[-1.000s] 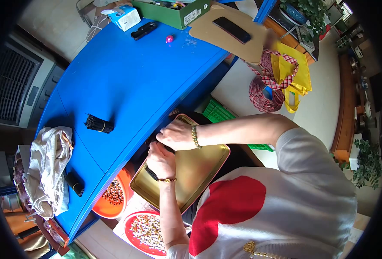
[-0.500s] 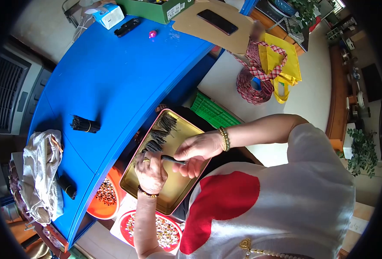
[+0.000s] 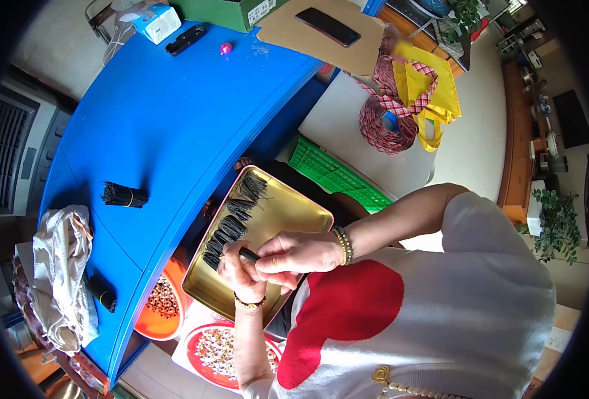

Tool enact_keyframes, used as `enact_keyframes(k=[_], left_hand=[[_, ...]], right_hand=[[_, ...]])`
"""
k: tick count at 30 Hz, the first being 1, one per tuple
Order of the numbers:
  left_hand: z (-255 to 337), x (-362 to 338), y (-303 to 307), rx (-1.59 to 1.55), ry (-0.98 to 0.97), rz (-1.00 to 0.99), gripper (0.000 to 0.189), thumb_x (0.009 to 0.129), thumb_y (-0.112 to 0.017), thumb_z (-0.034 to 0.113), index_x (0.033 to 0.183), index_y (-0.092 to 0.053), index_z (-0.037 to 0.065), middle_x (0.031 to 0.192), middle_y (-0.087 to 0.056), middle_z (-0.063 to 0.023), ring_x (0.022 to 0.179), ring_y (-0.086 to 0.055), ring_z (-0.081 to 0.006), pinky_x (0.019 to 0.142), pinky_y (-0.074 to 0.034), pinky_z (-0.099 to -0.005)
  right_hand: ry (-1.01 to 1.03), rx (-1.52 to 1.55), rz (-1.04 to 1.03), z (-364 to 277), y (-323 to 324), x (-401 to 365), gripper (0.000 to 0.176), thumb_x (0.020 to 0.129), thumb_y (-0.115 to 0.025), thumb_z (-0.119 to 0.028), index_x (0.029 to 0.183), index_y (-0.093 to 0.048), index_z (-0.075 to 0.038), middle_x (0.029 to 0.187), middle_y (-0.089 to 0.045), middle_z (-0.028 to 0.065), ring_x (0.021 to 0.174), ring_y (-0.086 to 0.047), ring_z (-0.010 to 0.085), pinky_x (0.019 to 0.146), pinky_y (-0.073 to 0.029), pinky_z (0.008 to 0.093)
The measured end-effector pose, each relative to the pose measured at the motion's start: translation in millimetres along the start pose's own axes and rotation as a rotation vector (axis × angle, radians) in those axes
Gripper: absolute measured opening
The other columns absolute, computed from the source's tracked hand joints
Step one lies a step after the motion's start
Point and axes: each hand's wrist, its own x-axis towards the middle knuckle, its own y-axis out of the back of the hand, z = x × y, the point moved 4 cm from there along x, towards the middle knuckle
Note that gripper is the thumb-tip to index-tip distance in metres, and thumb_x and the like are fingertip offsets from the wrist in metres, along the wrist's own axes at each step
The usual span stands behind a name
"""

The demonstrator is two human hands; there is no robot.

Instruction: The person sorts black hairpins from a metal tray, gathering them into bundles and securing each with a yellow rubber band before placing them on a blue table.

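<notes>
My left hand (image 3: 244, 274), with a ring and a beaded bracelet, grips a short black strand bundle (image 3: 248, 255) over the lower part of a gold tray (image 3: 284, 219). Pressed against it, my right hand (image 3: 291, 254), with green beads at the wrist, has its fingers closed round the same bundle; most of the bundle is hidden by the hands. Along the tray's left side lie several bundles of dark strands (image 3: 229, 228).
A blue table (image 3: 175, 120) holds a banded black bundle (image 3: 125, 195), another dark bundle (image 3: 102, 290) and white cloth (image 3: 62, 272). Below are an orange bowl (image 3: 178, 312) and a red-rimmed bowl (image 3: 218, 352) of small pieces. A green crate (image 3: 334, 176) stands beyond the tray.
My right hand has closed round the black bundle and come against my left hand. The bundle's end, which stuck out between the hands, is now mostly covered. The view has shifted slightly.
</notes>
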Motion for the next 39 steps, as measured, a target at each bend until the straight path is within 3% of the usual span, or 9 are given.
enact_keyframes(k=[6,10,13,18,21,25,26,30,39], left_hand=[[-12,-28,-29,-0.191,0.300,0.064,0.022,0.075,-0.059,0.018,0.094,-0.053,0.008,0.074,-0.057,-0.0057,0.062,-0.055,-0.0186,0.057,-0.043,-0.0288],[-7,-28,-34,-0.161,0.315,0.042,0.017,0.085,-0.043,0.008,0.095,-0.054,0.004,0.075,-0.056,-0.0086,0.064,-0.054,-0.0194,0.060,-0.042,-0.0306],[-4,-19,-23,-0.268,0.294,-0.083,0.019,0.086,-0.043,0.011,0.099,-0.054,0.002,0.079,-0.056,-0.0097,0.068,-0.054,-0.0192,0.063,-0.042,-0.0304],[7,-4,-8,-0.313,0.268,-0.135,0.065,0.088,-0.022,0.053,0.103,-0.053,-0.003,0.095,-0.056,-0.0149,0.094,-0.053,-0.0253,0.086,-0.037,-0.0353],[5,-2,-8,-0.362,0.207,-0.049,0.060,0.087,-0.031,0.051,0.103,-0.051,-0.004,0.095,-0.055,-0.0173,0.093,-0.053,-0.0303,0.086,-0.038,-0.0382],[12,-12,-22,-0.398,0.378,-0.008,0.068,0.086,-0.028,0.059,0.106,-0.049,-0.003,0.104,-0.054,-0.0167,0.101,-0.050,-0.0261,0.092,-0.034,-0.0356],[5,-25,-32,-0.521,0.389,0.004,0.059,0.089,-0.032,0.050,0.110,-0.045,-0.004,0.112,-0.050,-0.0207,0.110,-0.046,-0.0288,0.097,-0.030,-0.0368],[19,-32,-34,-0.522,0.498,0.012,0.040,0.090,-0.039,0.031,0.109,-0.045,-0.003,0.114,-0.050,-0.0200,0.107,-0.047,-0.0292,0.096,-0.030,-0.0363],[13,-54,-45,-0.714,0.707,-0.021,0.037,0.095,-0.030,0.028,0.105,-0.046,-0.003,0.112,-0.051,-0.0223,0.112,-0.046,-0.0278,0.098,-0.030,-0.0347]], right_hand=[[0.085,-0.172,0.148,17,15,13,0.029,0.091,-0.046,-0.020,0.067,-0.051,-0.004,0.055,-0.051,0.0007,0.048,-0.050,0.0077,0.046,-0.040,0.0224],[-0.043,-0.160,0.155,31,30,11,0.027,0.091,-0.045,-0.021,0.071,-0.051,-0.004,0.060,-0.051,0.0017,0.051,-0.050,0.0079,0.049,-0.043,0.0234],[-0.043,-0.195,0.119,22,27,3,0.026,0.091,-0.045,-0.021,0.073,-0.051,-0.003,0.061,-0.050,0.0005,0.052,-0.049,0.0071,0.050,-0.043,0.0232],[0.009,-0.219,0.065,9,21,-3,0.026,0.091,-0.045,-0.021,0.072,-0.050,-0.004,0.060,-0.046,-0.0017,0.051,-0.044,0.0060,0.049,-0.039,0.0237],[0.115,-0.308,0.053,3,17,-3,0.026,0.091,-0.045,-0.020,0.071,-0.049,-0.003,0.058,-0.045,-0.0006,0.051,-0.044,0.0077,0.048,-0.037,0.0254],[0.387,-0.611,0.190,15,19,-2,0.021,0.086,-0.047,-0.014,0.070,-0.050,0.000,0.055,-0.049,0.0068,0.051,-0.050,0.0162,0.049,-0.039,0.0298],[0.425,-0.619,0.232,18,17,-3,0.019,0.084,-0.048,-0.012,0.069,-0.051,0.000,0.055,-0.050,0.0080,0.051,-0.051,0.0177,0.050,-0.040,0.0308],[0.475,-0.618,0.380,43,15,-9,0.013,0.080,-0.050,-0.007,0.069,-0.051,0.000,0.059,-0.054,0.0132,0.054,-0.054,0.0268,0.051,-0.041,0.0344],[0.562,-0.715,0.501,60,15,-8,0.004,0.076,-0.051,-0.003,0.074,-0.053,0.000,0.065,-0.056,0.0168,0.059,-0.057,0.0317,0.052,-0.043,0.0370]])
